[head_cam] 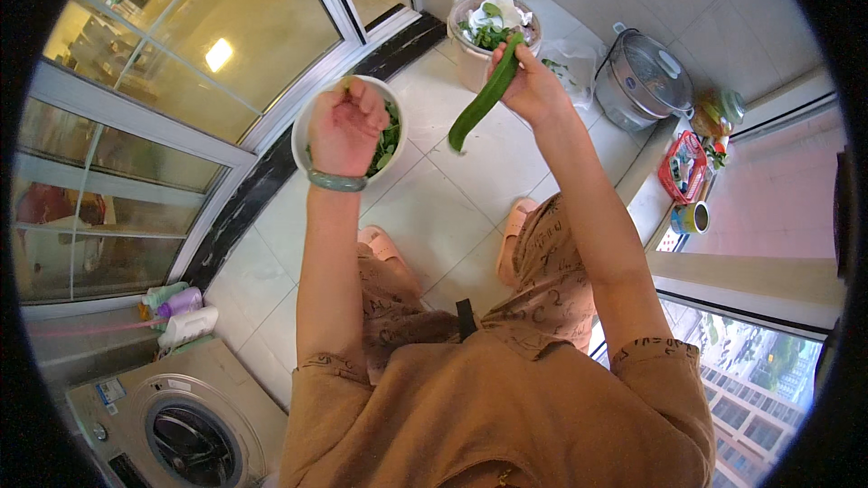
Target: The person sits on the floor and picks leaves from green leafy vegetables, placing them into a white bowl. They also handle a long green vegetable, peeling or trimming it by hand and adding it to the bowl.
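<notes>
My right hand (540, 91) grips a long, slightly curved green gourd (483, 103), probably a luffa, near its upper end. The other end hangs down to the left over the floor. My left hand (347, 129), with a jade-like bangle (337, 181) at the wrist, is above a white bowl (300, 142) and covers part of it. Its fingers are curled with the palm side showing; whether something small is pinched at the fingertips is unclear. Leafy greens (388, 146) fill the bowl.
Beyond my right hand stands a bin (470, 69) of leaves and scraps, beside a clear plastic bag (576, 68). An electric steamer-like pot (641, 81) is at the right wall. A red basket (681, 166) rests on the sill. Lower left are a washing machine (251, 379) and detergent bottles (186, 324).
</notes>
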`<move>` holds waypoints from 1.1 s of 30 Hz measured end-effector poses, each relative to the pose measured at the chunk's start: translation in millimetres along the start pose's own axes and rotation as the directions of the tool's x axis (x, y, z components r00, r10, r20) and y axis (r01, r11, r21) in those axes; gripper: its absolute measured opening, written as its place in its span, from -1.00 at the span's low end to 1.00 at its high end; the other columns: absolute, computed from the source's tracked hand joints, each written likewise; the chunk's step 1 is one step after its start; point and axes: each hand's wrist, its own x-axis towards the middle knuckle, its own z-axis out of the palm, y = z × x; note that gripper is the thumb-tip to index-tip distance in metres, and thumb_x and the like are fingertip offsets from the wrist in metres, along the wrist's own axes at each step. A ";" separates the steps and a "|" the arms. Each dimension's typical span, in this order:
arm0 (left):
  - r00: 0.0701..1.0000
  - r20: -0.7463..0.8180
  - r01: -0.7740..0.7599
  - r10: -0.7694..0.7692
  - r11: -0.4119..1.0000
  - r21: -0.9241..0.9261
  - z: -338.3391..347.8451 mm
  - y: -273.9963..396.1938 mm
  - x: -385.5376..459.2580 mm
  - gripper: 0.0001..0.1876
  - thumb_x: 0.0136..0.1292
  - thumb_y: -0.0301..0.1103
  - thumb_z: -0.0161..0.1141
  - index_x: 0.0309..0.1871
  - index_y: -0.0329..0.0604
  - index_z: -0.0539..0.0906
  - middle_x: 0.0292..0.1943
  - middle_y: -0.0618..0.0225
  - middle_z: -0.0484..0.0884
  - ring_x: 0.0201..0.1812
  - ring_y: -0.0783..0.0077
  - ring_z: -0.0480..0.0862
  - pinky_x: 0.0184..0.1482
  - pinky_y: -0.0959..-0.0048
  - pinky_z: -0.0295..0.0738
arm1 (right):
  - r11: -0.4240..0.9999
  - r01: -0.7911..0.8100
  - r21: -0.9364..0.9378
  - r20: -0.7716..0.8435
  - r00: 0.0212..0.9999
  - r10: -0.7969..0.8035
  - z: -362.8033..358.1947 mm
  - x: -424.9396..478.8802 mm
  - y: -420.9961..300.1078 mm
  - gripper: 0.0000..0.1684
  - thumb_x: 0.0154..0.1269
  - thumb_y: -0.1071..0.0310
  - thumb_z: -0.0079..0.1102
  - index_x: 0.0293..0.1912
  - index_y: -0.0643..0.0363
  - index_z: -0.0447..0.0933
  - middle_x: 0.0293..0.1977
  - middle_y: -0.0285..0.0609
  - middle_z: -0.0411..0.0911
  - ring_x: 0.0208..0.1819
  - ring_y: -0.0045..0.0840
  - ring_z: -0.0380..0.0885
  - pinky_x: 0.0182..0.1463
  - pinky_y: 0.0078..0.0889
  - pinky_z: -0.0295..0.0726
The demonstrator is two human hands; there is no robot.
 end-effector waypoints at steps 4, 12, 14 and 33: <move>0.977 -0.211 0.058 -0.027 0.988 0.140 -23.4 -6.3 1.7 -0.92 -0.01 -0.52 -0.10 -0.43 -0.15 0.40 -0.48 0.35 0.42 -0.48 0.46 0.40 -0.40 0.53 0.33 | 0.997 0.070 0.045 0.002 0.998 -0.070 -4.7 -0.9 -18.2 -0.75 0.36 0.26 -0.27 -0.10 0.19 0.30 -0.25 -0.21 0.44 -0.22 -0.46 0.45 -0.04 -0.27 0.40; 0.866 -0.370 0.396 -0.336 0.913 0.098 -8.9 -53.2 4.0 -0.94 0.08 -0.46 -0.08 -0.49 -0.13 0.39 -0.51 0.34 0.44 -0.46 0.42 0.43 -0.38 0.43 0.40 | 0.984 0.062 0.166 0.001 0.998 -0.063 13.4 -15.6 -22.7 -0.70 0.37 0.27 -0.33 -0.11 0.24 0.32 -0.20 -0.12 0.44 -0.16 -0.41 0.45 0.03 -0.22 0.35; 0.878 -0.238 0.443 -0.414 0.893 0.079 -23.2 -59.6 8.9 -0.89 0.14 -0.38 -0.07 -0.47 -0.12 0.41 -0.54 0.36 0.44 -0.47 0.43 0.44 -0.38 0.45 0.40 | 0.985 0.019 0.174 0.069 0.997 -0.032 15.0 -17.9 -22.3 -0.70 0.37 0.27 -0.33 -0.11 0.25 0.32 -0.19 -0.12 0.44 -0.15 -0.41 0.45 0.04 -0.22 0.35; 0.852 -0.158 0.516 -0.498 0.851 0.101 18.9 -112.8 152.7 -0.59 0.29 -0.15 -0.10 0.11 -0.21 0.28 0.06 -0.07 0.28 0.07 0.01 0.37 0.13 0.16 0.28 | 0.899 0.438 -0.031 -0.231 0.872 -0.432 -16.9 -8.7 -59.1 -0.80 0.34 0.34 -0.32 -0.17 0.19 0.29 -0.28 -0.19 0.40 -0.25 -0.44 0.40 -0.10 -0.35 0.35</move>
